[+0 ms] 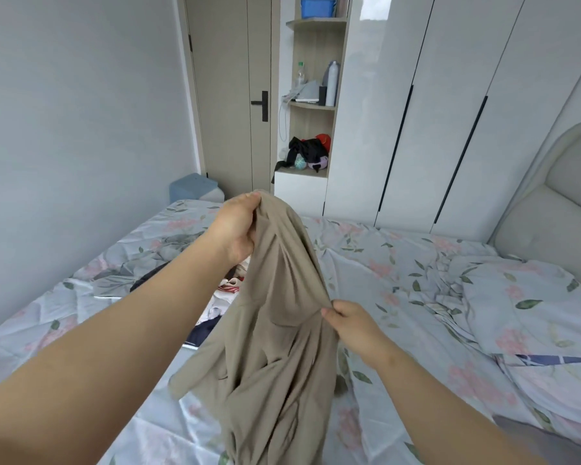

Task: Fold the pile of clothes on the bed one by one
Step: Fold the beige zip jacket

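The beige shirt (275, 330) hangs above the bed (399, 273), left hand (237, 229) clenching its top, right hand (353, 325) pinching an edge. Soft, light, floppy; best gripped at its shoulders, I judge.

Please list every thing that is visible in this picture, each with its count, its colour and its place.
beige garment: one, beige, held up over the bed
pile of clothes: one, mixed colours, on the bed behind the garment
bed: one, floral pale blue sheet, fills the lower half
pillow: one, same floral print, at right
headboard: one, cream, far right
door: one, beige, black handle, back wall
shelf unit: one, light wood, beside the door, with bottles and dark clothes
blue basket: one, top shelf
wardrobe: one, glossy white, at right
left hand: fingers grip the garment's top
right hand: fingers pinch its edge
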Available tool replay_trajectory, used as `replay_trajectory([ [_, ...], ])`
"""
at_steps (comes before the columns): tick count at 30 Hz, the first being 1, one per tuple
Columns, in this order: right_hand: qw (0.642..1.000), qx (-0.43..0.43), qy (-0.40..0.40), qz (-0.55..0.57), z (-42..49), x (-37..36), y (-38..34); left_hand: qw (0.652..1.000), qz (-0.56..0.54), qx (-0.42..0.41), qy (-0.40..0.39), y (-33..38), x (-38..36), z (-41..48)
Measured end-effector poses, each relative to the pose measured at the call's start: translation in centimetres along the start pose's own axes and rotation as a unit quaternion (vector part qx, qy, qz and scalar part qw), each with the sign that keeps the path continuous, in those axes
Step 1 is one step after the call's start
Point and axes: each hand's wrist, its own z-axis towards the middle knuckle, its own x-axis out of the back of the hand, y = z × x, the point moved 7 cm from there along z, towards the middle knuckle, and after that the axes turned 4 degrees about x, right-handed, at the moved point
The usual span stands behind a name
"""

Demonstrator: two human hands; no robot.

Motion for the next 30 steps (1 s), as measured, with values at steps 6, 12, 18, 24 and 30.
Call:
replay_trajectory([
  [6,0.986,0.064,0.145,0.054,1.1,4.7,-3.6,0.981,0.167,0.003,0.097,-2.3,6.5,2.4],
  [12,0.963,0.010,0.146,0.225,2.3,5.2,-5.3,0.918,0.383,-0.099,0.006,-7.7,3.8,-1.2],
  [18,0.955,0.004,0.131,0.266,1.9,4.4,-6.0,0.920,0.296,0.017,-0.258,-13.7,-1.3,-5.4],
  [24,0.963,-0.008,0.140,0.230,1.7,4.2,-4.6,0.941,0.254,0.075,-0.210,-14.2,-1.0,-4.1],
  [30,0.976,-0.016,0.076,0.203,1.2,3.4,-2.9,0.991,0.052,0.116,-0.046,-11.0,1.1,-0.9],
])
